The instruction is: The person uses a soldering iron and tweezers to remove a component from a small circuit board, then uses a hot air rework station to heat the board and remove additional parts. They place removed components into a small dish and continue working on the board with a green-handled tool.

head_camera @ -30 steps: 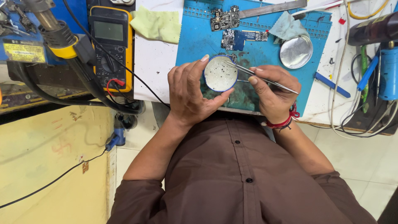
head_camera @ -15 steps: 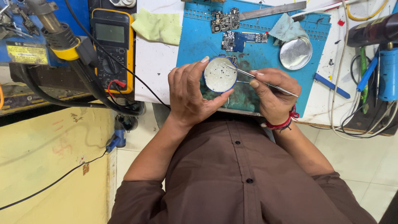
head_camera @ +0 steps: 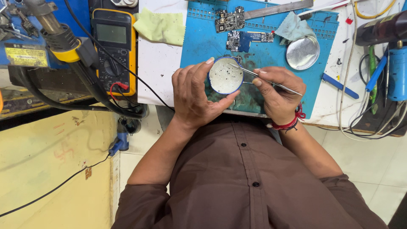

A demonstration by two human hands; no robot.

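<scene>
At the upper left of the frame a hot-air handle point(head_camera: 51, 29) is hung beside a yellow multimeter point(head_camera: 114, 46), with a pale green cloth point(head_camera: 160, 26) laid on the white tabletop point(head_camera: 157, 68) just to its right. Just above the middle of the frame the left hand point(head_camera: 196, 96) is seen with its grip clamped on a small round blue-rimmed tin point(head_camera: 226, 76): the thumb is pressed under the lower rim and the forefinger is curled over the top, so that the tin is held at the fingertips, raised above the blue work mat point(head_camera: 203, 46), its pale inside dotted with tiny dark specks. To the right, the right hand point(head_camera: 277, 95) is closed on thin metal tweezers point(head_camera: 263, 78), pinched between thumb and forefinger; the tips are laid just inside the tin's right rim, though whether anything is caught between them cannot be told. A slip seems the main hazard: the tin is gripped only by its edges, so a push from the tweezers could tilt it and scatter the specks over the mat, where such small parts would be hard to find; a speck could also be flicked out by too tight a squeeze. Further up, two circuit boards point(head_camera: 231, 19) and a shiny round lid point(head_camera: 302, 51) lie apart from both hands
</scene>
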